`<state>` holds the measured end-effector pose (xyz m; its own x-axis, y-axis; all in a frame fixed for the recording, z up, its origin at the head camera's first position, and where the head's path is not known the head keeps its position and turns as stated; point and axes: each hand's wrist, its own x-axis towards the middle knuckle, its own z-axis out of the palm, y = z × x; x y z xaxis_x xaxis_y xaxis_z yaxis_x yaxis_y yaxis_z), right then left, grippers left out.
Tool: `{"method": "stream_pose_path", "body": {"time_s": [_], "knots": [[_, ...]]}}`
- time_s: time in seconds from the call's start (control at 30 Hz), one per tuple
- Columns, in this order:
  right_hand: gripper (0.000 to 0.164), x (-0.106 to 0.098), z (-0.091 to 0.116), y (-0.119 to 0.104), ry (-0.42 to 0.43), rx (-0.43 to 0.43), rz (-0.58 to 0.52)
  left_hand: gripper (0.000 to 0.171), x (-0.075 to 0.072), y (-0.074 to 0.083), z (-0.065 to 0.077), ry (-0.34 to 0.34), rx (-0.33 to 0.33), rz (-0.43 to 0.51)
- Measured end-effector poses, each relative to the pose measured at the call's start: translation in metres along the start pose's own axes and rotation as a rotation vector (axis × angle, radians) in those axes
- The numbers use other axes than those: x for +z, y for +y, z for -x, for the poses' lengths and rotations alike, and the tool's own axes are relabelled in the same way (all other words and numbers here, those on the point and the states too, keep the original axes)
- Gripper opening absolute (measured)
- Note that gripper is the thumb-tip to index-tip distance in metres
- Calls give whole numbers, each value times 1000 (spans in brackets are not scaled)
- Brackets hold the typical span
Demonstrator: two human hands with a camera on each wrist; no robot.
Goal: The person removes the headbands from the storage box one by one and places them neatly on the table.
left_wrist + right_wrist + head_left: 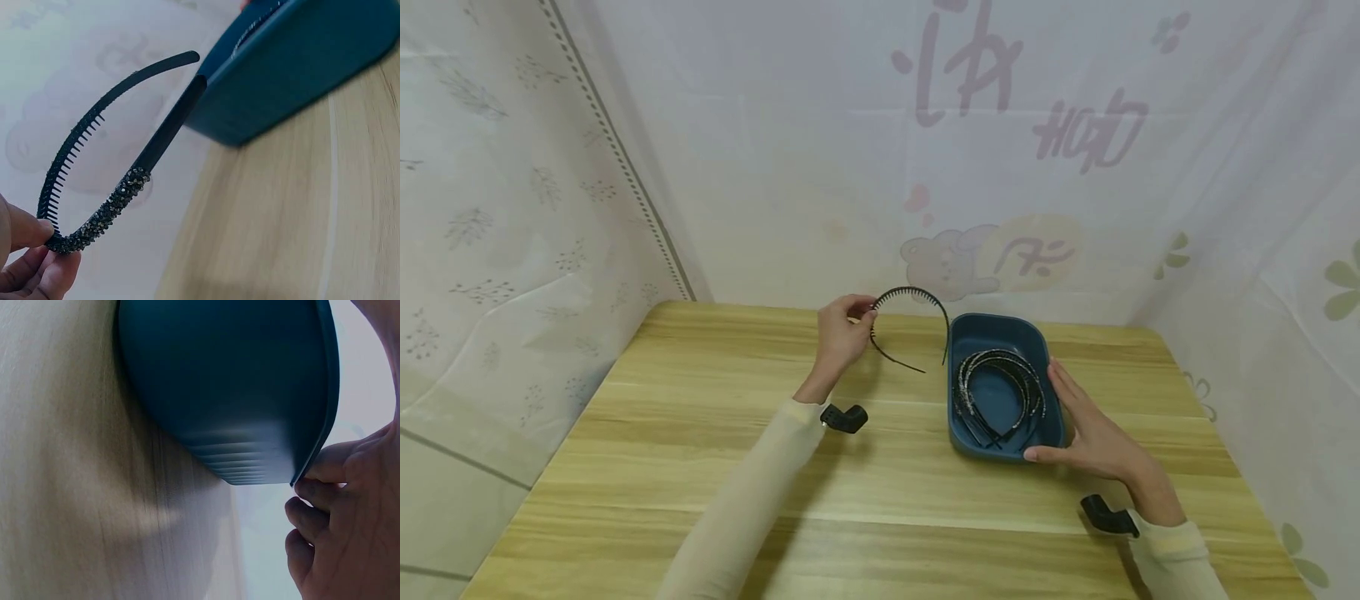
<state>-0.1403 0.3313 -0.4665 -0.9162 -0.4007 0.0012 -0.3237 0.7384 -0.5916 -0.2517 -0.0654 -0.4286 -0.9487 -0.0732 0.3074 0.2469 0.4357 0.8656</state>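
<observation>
My left hand (pixel 844 337) pinches a black headband (pixel 912 290) between thumb and fingers, above the table left of a blue plastic bin (pixel 988 331). In the left wrist view the headband (pixel 107 214) shows comb teeth inside and dark sparkling beads along part of its band; both its ends point away from the hand. Several other headbands (pixel 966 385), black with some glitter, lie nested in the bin. At the bin's right side, my right hand (pixel 1097 442) holds the rim, thumb at the near corner and fingers along the side. In the right wrist view its fingertips meet the rim.
The bin stands on a wood-grain table (pixel 880 483), towards the back right. Behind the table hangs a pale printed cloth (pixel 790 183), with more patterned cloth (pixel 512 208) at the left. Each wrist wears a small black camera mount (pixel 845 418).
</observation>
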Motion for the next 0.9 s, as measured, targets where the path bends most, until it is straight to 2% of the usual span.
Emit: {"method": "stream_pose_path", "body": {"time_s": [0.23,0.47,0.7,0.9], "knots": [[133,-1,0,-1,2,7,14,20,-6,-19,1,30,-97,-3],[133,-1,0,-2,4,5,29,21,-6,-35,2,63,-193,-6],[133,-2,1,-2,11,4,42,20,-1,-48,4,91,-228,-50],[133,-2,0,-3,14,3,38,21,2,-54,7,82,-248,-70]]}}
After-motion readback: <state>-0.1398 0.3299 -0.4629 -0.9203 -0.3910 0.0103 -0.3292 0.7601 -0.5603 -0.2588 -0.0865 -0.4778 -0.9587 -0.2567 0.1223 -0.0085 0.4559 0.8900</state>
